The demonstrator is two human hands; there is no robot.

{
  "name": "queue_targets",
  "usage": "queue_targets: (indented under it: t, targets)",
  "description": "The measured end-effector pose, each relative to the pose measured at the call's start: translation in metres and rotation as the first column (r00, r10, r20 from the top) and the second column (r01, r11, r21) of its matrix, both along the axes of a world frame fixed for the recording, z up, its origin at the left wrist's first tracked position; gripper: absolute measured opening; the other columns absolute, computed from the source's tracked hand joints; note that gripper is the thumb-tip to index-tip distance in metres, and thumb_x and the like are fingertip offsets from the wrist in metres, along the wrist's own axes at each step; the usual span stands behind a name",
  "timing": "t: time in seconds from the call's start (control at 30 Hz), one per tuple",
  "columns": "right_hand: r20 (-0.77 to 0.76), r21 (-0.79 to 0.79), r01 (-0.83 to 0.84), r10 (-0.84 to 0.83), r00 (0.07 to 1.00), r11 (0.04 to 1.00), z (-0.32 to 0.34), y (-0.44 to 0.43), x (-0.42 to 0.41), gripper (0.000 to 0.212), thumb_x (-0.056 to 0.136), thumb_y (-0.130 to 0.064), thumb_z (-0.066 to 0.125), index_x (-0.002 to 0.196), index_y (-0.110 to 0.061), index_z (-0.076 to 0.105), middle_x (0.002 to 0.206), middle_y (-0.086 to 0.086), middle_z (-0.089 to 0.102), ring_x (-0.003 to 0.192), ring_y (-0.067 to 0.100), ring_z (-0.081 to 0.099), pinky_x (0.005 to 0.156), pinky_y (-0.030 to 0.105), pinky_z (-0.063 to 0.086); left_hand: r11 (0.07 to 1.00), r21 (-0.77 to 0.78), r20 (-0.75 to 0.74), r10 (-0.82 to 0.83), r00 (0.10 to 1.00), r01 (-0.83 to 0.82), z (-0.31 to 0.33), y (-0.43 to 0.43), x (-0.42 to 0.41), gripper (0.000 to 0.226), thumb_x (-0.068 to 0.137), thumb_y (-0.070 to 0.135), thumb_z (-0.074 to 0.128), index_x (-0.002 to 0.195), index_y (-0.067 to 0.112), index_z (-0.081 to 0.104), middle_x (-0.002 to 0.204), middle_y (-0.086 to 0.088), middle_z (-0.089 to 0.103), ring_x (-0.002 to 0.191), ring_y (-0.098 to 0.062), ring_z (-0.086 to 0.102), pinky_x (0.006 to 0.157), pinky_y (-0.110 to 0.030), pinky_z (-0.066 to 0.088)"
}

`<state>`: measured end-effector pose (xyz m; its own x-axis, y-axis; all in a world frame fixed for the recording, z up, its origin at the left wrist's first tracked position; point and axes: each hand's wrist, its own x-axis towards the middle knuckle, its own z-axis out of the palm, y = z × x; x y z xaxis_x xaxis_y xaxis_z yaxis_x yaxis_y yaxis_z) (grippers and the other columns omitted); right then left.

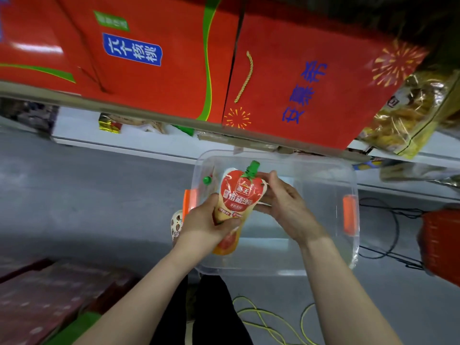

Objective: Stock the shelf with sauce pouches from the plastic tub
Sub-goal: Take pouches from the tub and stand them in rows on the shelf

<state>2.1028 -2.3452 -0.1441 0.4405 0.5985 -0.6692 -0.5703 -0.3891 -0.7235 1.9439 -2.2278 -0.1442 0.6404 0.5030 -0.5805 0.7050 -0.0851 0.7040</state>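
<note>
A red-and-cream sauce pouch point(239, 195) with a green cap is held upright above the clear plastic tub point(323, 235). My left hand point(206, 222) grips its lower part. My right hand point(286, 205) touches the pouch's right edge with its fingers. A second pouch point(226, 242), orange and red, shows just under my left hand, and another green cap point(207, 180) lies at the tub's left side. The tub has orange handle clips point(349, 215) and stands on the grey floor. The shelf edge point(159, 115) runs across above the tub.
Big red gift boxes point(154, 61) and a bag of yellow snacks point(408, 113) fill the shelf above. A red basket point(440, 245) sits at the right, dark red cartons point(49, 295) at lower left. Black cables point(388, 227) and yellow cables point(268, 322) lie on the floor.
</note>
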Motion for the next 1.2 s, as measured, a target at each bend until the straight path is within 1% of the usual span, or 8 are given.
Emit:
queue_targets:
  t: [0.1,0.17,0.37,0.6,0.7,0.83,1.1,1.2]
  targets:
    - [0.270,-0.185,-0.031,0.082,0.960,0.982,-0.032,0.024,-0.015,0.027,0.095,-0.029,0.063,0.119,-0.019,0.064,0.113,0.009,0.070,0.109,0.030,0.066,0.086,0.030,0.055,0.963,-0.020,0.058,0.269,0.961,-0.269,0.008,0.014,-0.023,0.043,0.064,0.047,0.075,0.098,0.028,0.059,0.088,0.013,0.070,0.085,-0.012,0.067,0.081,-0.037,0.055]
    - [0.394,-0.276,-0.154,0.258,0.882,0.949,-0.055,0.045,-0.032,0.045,0.088,-0.023,0.073,0.129,-0.023,0.056,0.123,0.001,0.060,0.112,0.021,0.060,0.089,0.027,0.048,0.924,-0.028,0.068,0.383,0.921,-0.382,0.010,0.025,-0.038,0.039,0.063,0.042,0.075,0.097,0.030,0.060,0.090,0.011,0.072,0.083,-0.009,0.068,0.079,-0.037,0.056]
    - [0.673,-0.303,-0.161,0.330,0.662,0.939,-0.078,0.088,-0.068,0.028,0.086,-0.019,0.070,0.114,-0.021,0.064,0.118,0.002,0.063,0.110,0.018,0.058,0.092,0.034,0.050,0.880,-0.064,0.089,0.474,0.876,-0.470,0.004,0.047,-0.049,0.032,0.076,0.015,0.080,0.099,0.023,0.061,0.090,0.009,0.070,0.074,0.004,0.066,0.067,-0.014,0.052]
    - [0.446,-0.397,0.320,-0.124,0.886,0.860,-0.082,0.033,-0.040,0.045,0.095,-0.009,0.060,0.132,-0.025,0.041,0.095,0.006,0.062,0.081,0.024,0.066,0.071,0.038,0.059,0.886,-0.086,0.085,0.463,0.882,-0.456,-0.001,0.047,-0.030,0.035,0.076,0.018,0.080,0.105,0.023,0.061,0.094,0.010,0.070,0.083,-0.004,0.066,0.070,-0.018,0.050]
    - [0.506,-0.507,0.187,0.114,0.855,0.842,-0.080,0.007,-0.016,0.050,0.095,-0.001,0.054,0.137,-0.020,0.037,0.098,0.011,0.062,0.085,0.031,0.065,0.078,0.044,0.056,0.918,-0.064,0.057,0.394,0.917,-0.391,-0.002,0.044,-0.020,0.045,0.069,0.035,0.082,0.107,0.026,0.060,0.098,0.010,0.069,0.089,-0.008,0.065,0.077,-0.025,0.052]
    - [0.619,-0.618,0.027,0.465,0.633,0.786,-0.071,-0.015,0.017,0.053,0.091,-0.001,0.057,0.139,-0.016,0.038,0.083,0.009,0.062,0.081,0.034,0.061,0.075,0.043,0.049,0.939,-0.072,0.049,0.341,0.939,-0.337,-0.005,0.040,-0.009,0.041,0.075,0.025,0.081,0.108,0.027,0.058,0.098,0.011,0.067,0.089,-0.006,0.064,0.076,-0.022,0.050]
    - [0.480,-0.486,0.374,-0.116,0.869,0.790,-0.125,-0.032,0.005,0.028,0.074,-0.016,0.082,0.094,-0.015,0.063,0.088,0.005,0.071,0.080,0.023,0.063,0.065,0.026,0.040,0.973,-0.025,0.058,0.232,0.971,-0.231,-0.013,0.035,0.002,0.043,0.077,0.027,0.079,0.114,0.022,0.057,0.104,0.007,0.066,0.091,-0.013,0.062,0.076,-0.020,0.047]
    - [0.315,-0.450,0.399,-0.276,0.908,0.799,-0.139,-0.037,-0.005,0.031,0.079,-0.005,0.077,0.107,-0.012,0.065,0.095,0.007,0.068,0.086,0.024,0.060,0.076,0.030,0.045,0.977,-0.021,0.064,0.215,0.975,-0.214,-0.017,0.034,0.003,0.045,0.078,0.028,0.077,0.117,0.022,0.056,0.106,0.009,0.064,0.092,-0.011,0.061,0.073,-0.015,0.045]
